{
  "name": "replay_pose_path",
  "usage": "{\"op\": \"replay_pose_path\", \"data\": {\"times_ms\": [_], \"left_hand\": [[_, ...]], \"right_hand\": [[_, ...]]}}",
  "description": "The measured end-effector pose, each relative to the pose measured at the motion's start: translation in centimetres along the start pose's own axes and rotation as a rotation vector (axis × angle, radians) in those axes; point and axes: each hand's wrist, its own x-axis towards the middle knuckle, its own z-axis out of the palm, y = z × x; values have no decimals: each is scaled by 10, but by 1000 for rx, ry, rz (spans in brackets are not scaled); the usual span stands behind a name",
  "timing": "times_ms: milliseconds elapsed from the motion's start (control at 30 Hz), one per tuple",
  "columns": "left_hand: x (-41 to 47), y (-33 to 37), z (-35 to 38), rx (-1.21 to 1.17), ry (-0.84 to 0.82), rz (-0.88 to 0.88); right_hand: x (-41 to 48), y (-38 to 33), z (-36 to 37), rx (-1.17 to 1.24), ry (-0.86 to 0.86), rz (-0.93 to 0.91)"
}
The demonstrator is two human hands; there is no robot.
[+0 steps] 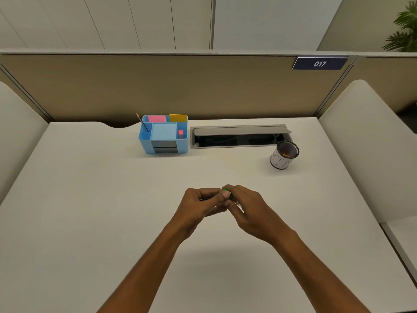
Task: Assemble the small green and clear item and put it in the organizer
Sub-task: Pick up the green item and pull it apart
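— Two hands meet above the pale desk [90, 199], well in front of the blue organizer [163, 141]. What do they hold?

— One small green item [226, 191], mostly hidden. The left hand [200, 205] and right hand [244, 206] press together around it, fingertips pinching it between them. Any clear part cannot be made out.

— And in the organizer?

— One pencil [142, 122] leaning in its left slot, one pink pad [156, 118] and one yellow pad [178, 117] at its back, one blue pad [164, 131] in the middle, one small pink-capped piece [180, 133] at its right.

— Anything else?

— One open cable hatch [239, 137] just right of the organizer, one mesh cup [283, 155] farther right, tipped. Beige partitions [158, 86] stand behind the organizer, one bearing a plate reading 017 [320, 63]; one plant [405, 28] sits far right.
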Motion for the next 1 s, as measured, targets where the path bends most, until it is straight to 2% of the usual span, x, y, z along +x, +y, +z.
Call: {"op": "replay_pose_path", "data": {"times_ms": [200, 467, 667, 1000], "left_hand": [[-13, 2, 4, 44, -8, 16], [-22, 11, 9, 183, 1, 0], [-21, 14, 15, 210, 29, -4], [-7, 10, 23, 65, 67, -98]], "right_hand": [[-13, -9, 4, -113, 72, -40], [-25, -15, 14, 17, 194, -45], [-29, -10, 17, 20, 291, -2], [-28, 11, 9, 349, 274, 134]]}}
